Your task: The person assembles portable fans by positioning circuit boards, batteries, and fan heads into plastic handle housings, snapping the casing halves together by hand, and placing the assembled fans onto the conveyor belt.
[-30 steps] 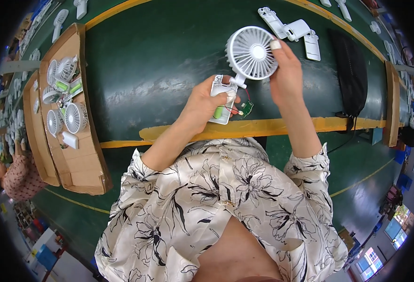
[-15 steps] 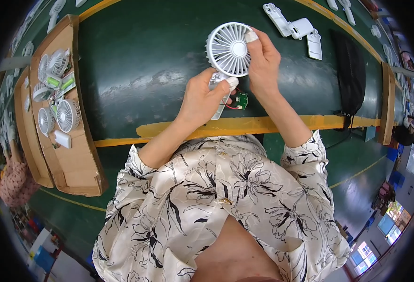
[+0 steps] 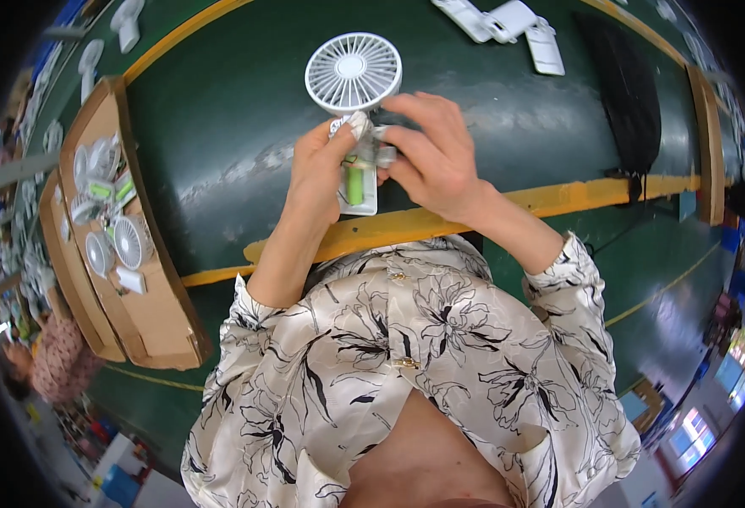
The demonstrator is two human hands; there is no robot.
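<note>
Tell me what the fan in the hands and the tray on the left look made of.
Fan: likely white moulded plastic, smooth with thin even grille ribs. Tray: seemingly brown cardboard or thin wood, matte with raw pale edges.

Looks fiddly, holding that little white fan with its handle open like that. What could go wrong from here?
1. The handheld fan is held only at its open handle, where a green cell shows; both the left hand and right hand pinch there, so a small part might slip out.
2. The fan head hangs unsupported above the green table; a loosened grip could drop it.
3. The white handle parts lie far off, a stretch to reach.
</note>
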